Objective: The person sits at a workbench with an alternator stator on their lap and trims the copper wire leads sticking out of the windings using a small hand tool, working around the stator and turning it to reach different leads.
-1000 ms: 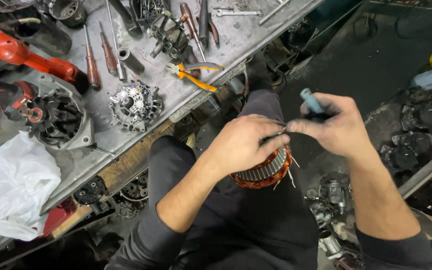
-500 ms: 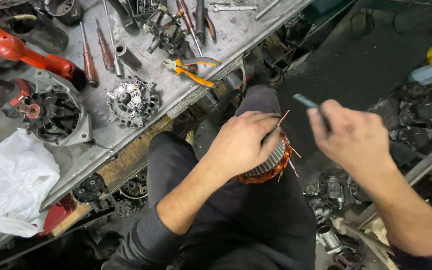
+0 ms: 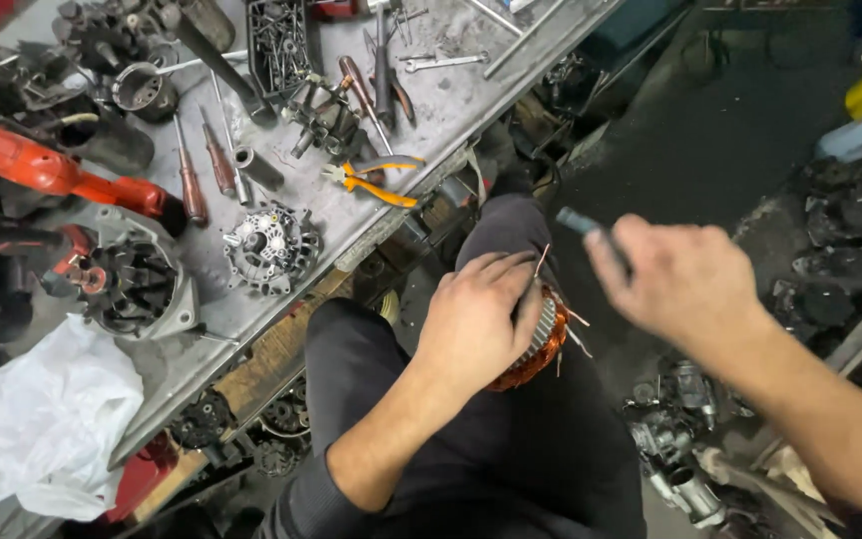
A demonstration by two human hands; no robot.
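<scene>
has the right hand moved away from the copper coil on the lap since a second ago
Yes. The right hand, gripping a dark tool, has pulled off the copper coil, which the left hand presses.

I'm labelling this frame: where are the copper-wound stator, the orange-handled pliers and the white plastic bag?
copper-wound stator [image 3: 539, 351], head view, on its copper rim beside the left hand.
orange-handled pliers [image 3: 379, 186], head view, on the orange handle.
white plastic bag [image 3: 52, 419], head view, on its crumpled middle.

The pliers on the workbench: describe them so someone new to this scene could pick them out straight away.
Start at the grey metal workbench that runs across the upper left of the head view, and go to its near edge, just above the person's knee. There lie the pliers, on their side, right of the round finned alternator part. Their bright orange-yellow handles set them apart from the dark-handled screwdrivers nearby.
</scene>
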